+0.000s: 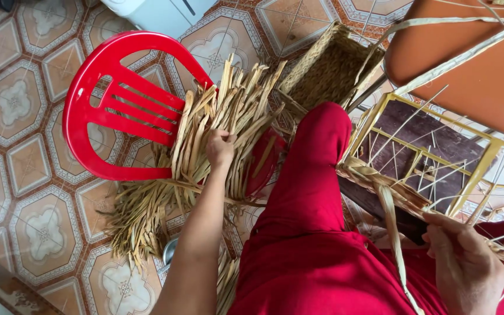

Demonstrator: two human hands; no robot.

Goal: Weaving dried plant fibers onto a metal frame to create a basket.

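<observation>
Red-trousered legs (316,233) fill the foreground. Right of them, the right hand (465,265) is closed around a strand (393,224) running from the frame (433,157). Left of them, the left hand (221,147) is curled into the straw (205,151) heaped on the chair (118,105). Isolate one strand before lifting; keep the held strand taut. Left fingertips are buried, so their grip cannot be confirmed. The frame's right end is cut off.

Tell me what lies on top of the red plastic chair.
A heap of dried straw strips covers the red plastic chair seat; the left hand grips into it. The seat beneath is mostly hidden.
</observation>
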